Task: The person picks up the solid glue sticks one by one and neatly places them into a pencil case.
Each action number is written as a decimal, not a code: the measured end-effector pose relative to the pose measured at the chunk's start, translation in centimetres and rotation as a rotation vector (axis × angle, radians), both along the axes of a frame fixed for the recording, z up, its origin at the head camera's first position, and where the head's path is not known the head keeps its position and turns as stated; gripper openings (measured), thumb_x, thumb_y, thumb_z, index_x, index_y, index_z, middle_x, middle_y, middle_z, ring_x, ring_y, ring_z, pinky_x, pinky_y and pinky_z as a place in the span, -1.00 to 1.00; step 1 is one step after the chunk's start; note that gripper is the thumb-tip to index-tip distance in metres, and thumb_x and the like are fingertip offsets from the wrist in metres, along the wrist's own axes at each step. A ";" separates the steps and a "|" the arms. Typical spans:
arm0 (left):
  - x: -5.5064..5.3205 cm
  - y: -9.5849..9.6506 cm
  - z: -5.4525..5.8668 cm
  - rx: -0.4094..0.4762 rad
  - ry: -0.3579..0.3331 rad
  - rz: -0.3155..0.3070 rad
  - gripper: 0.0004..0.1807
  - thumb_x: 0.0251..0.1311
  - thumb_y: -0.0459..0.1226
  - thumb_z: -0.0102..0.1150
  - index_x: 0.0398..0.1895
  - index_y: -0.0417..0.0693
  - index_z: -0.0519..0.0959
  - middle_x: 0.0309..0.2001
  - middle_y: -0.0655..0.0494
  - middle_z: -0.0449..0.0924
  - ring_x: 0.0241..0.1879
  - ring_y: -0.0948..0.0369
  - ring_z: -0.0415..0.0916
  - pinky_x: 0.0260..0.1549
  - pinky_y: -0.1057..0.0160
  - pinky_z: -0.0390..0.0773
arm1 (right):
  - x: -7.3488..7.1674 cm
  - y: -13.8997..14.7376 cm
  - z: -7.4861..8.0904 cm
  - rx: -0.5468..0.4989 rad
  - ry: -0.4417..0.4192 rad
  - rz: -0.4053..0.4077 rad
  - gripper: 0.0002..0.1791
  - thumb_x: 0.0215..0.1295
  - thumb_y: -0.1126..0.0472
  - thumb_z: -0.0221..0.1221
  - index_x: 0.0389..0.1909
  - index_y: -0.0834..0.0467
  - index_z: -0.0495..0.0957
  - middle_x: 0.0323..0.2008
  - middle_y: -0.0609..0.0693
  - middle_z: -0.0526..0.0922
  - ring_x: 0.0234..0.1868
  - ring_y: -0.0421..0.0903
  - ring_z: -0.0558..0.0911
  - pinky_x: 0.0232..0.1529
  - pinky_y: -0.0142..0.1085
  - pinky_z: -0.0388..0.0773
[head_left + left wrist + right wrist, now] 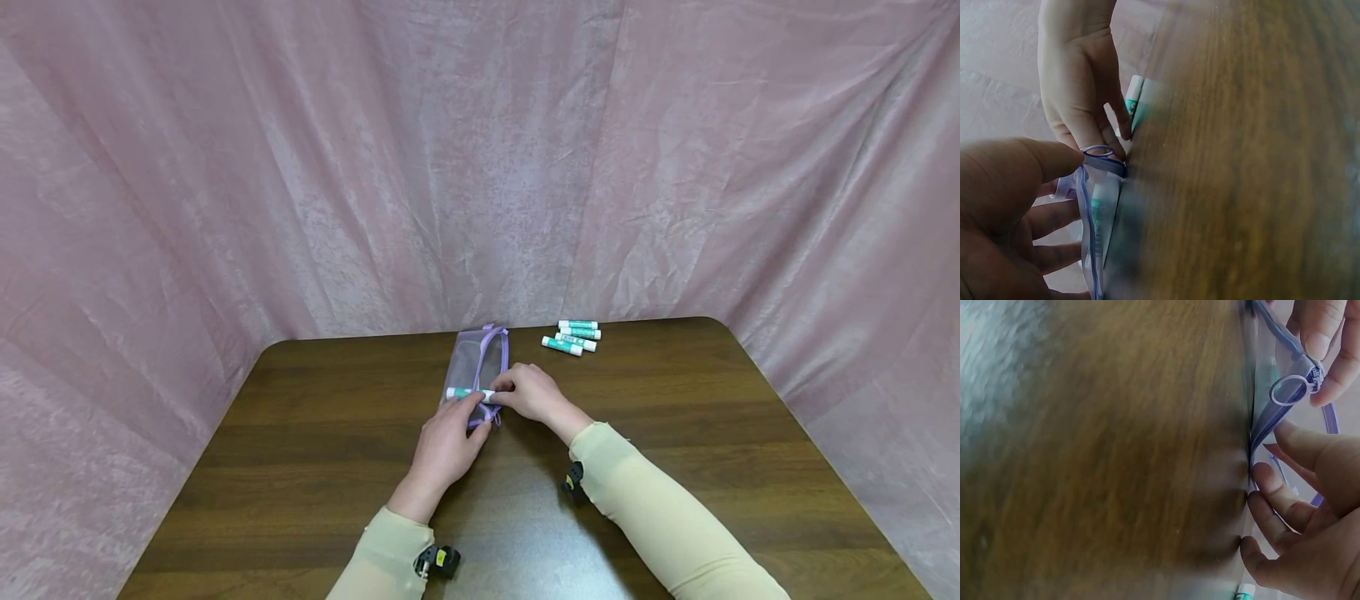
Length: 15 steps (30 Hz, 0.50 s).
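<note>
A purple-trimmed, see-through zip pouch (459, 358) lies on the table with its zip undone. Across its mouth is a white glue stick (459, 393) with a green label, partly within the pouch; in the left wrist view the glue stick (1102, 212) shows through the clear side. My left hand (444, 442) pinches the near end of the pouch, by the zip's ring pull (1289, 391). From the right, my right hand (534, 393) holds the right end of the glue stick at the opening, its fingertips partly hidden by the pouch edge in the right wrist view.
Several more glue sticks (576, 333) lie bunched at the back of the brown wooden table (675, 417), right of the pouch. A pink curtain (480, 167) hangs behind the table's back edge.
</note>
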State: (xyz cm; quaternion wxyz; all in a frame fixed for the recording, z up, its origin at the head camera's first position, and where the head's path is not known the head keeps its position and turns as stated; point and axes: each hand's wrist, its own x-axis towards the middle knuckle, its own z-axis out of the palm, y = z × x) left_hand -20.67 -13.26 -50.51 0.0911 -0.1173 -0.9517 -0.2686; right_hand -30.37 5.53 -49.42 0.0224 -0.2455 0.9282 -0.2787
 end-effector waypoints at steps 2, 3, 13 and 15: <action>0.0 0.0 0.0 0.001 -0.011 0.004 -0.47 0.53 -0.15 0.41 0.48 -0.02 0.60 0.40 -0.16 0.64 0.48 -0.28 0.46 0.28 -0.46 0.49 | 0.1 0.0 0.0 0.004 0.003 -0.003 -0.91 0.46 0.09 0.47 -0.11 -0.03 0.89 -0.26 -0.16 0.75 -0.09 -0.08 0.65 0.05 -0.05 0.56; 0.0 0.0 0.1 0.002 -0.013 0.006 -0.47 0.52 -0.14 0.41 0.49 -0.02 0.60 0.40 -0.16 0.63 0.48 -0.28 0.46 0.28 -0.46 0.48 | 0.1 -0.1 0.0 0.005 0.003 -0.007 -0.90 0.46 0.09 0.47 -0.10 -0.03 0.89 -0.26 -0.16 0.75 -0.09 -0.07 0.65 0.03 -0.04 0.56; 0.0 0.1 0.2 0.002 -0.013 0.008 -0.47 0.53 -0.13 0.40 0.49 0.00 0.60 0.39 -0.15 0.65 0.46 -0.23 0.49 0.27 -0.44 0.50 | 0.1 -0.3 -0.1 0.024 -0.019 -0.063 -0.86 0.49 0.04 0.46 -0.04 -0.08 0.89 -0.20 -0.10 0.74 -0.01 0.03 0.65 0.02 0.12 0.56; 0.0 0.1 0.2 0.000 -0.007 0.008 -0.47 0.53 -0.13 0.40 0.48 -0.01 0.60 0.38 -0.15 0.66 0.45 -0.23 0.50 0.26 -0.43 0.51 | 0.1 -0.3 -0.1 0.023 -0.020 -0.063 -0.85 0.49 0.04 0.45 -0.02 -0.07 0.89 -0.19 -0.09 0.74 -0.01 0.05 0.65 0.02 0.13 0.56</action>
